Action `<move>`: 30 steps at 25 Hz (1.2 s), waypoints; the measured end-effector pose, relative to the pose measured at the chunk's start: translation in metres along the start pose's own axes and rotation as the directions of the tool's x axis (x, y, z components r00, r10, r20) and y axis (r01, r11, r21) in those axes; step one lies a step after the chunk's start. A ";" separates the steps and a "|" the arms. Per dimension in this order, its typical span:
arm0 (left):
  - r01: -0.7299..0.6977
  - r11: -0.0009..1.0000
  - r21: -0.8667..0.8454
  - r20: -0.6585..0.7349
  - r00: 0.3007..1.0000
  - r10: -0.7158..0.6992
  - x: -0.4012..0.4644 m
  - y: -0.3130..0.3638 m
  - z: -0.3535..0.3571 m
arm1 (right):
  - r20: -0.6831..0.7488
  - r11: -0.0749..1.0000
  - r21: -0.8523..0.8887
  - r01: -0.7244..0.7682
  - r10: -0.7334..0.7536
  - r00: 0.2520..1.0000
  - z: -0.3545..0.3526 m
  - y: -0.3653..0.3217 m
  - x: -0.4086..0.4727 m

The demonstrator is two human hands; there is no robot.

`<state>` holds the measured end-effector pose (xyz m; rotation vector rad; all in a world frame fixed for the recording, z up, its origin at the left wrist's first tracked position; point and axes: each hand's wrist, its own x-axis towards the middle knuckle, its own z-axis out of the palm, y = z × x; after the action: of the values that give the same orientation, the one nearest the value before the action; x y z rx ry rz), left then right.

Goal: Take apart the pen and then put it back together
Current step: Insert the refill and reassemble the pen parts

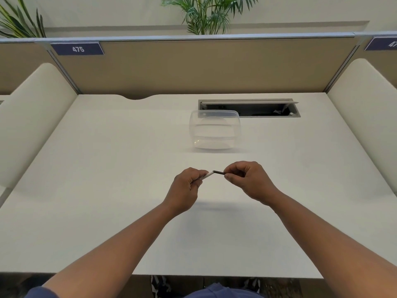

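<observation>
Both hands hover over the middle of the white desk (107, 190). My left hand (185, 187) pinches a thin white pen barrel (207, 175), whose tip points right and slightly up. My right hand (247, 179) pinches a short dark pen part (218, 172), its free end pointing left. The two ends sit almost end to end with a small gap; whether they touch is unclear. Most of each piece is hidden inside the fingers.
A clear plastic container (214, 131) stands on the desk just beyond the hands. Behind it is an open cable hatch (249, 108) set in the desktop. Beige partitions (193, 65) close the back and both sides. The near desk edge runs along the bottom.
</observation>
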<state>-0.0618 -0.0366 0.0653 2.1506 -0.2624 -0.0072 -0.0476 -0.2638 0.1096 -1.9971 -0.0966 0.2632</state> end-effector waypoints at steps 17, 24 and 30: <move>-0.134 0.968 0.211 0.006 0.991 0.136 0.002 -0.006 -0.001 | -0.007 0.975 -0.207 0.086 -0.090 0.996 -0.001 0.001 -0.002; -0.155 0.971 0.183 0.017 0.988 0.155 -0.001 -0.001 0.006 | 0.008 0.960 -0.253 0.119 -0.121 0.993 0.006 0.005 -0.003; -0.121 0.971 0.205 0.052 0.992 0.112 -0.002 0.010 0.002 | 0.007 0.965 -0.205 0.161 -0.164 0.987 0.013 0.009 -0.007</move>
<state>-0.0661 -0.0434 0.0720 2.3408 -0.4293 0.0461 -0.0578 -0.2576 0.0969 -2.1808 -0.2902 0.1415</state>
